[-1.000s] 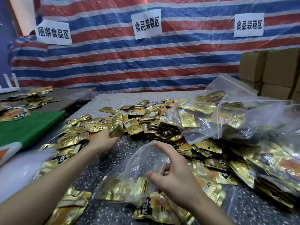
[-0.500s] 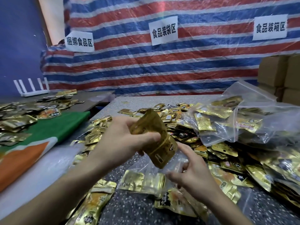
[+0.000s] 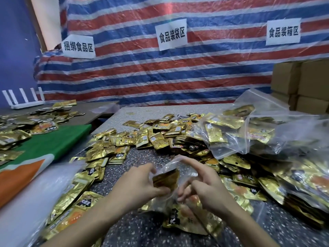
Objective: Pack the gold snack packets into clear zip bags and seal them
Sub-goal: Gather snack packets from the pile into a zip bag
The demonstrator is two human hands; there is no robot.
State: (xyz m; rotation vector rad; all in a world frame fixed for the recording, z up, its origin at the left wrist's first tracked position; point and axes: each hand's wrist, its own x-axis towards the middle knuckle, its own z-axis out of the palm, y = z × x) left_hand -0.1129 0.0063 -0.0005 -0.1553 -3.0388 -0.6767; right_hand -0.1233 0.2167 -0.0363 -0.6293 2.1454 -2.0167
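Nearest the camera, the left hand [image 3: 140, 183] pinched one gold packet [image 3: 166, 180], its lower end already inside the mouth of a clear zip bag [image 3: 173, 207]; the right hand [image 3: 204, 188] gripped the bag's other lip, fingers curled into the plastic and forefinger raised; the hands sat close together, each clamped on its own thing. The bag lay on the speckled worktop [image 3: 138, 227] with a few packets showing in its lower part; it looked far from full and its seal stood open, so filling and closing were both left for this one.

Room to move was tight; packets crowded both forearms, and those on the left [image 3: 71, 202] lay near the worktop's left edge, where a careless sweep could probably push some off; only a small bare strip showed just beyond the hands.

Further out, the heap of loose packets [image 3: 151, 139] spread wide, so most of the job seemingly remained; to the right, filled bags [image 3: 240, 136] were piled up, though whether they were sealed could not be told. A side table [image 3: 99, 111] on the left carried more packets; cardboard boxes [image 3: 302, 82] and a striped tarp [image 3: 178, 77] closed the far side.
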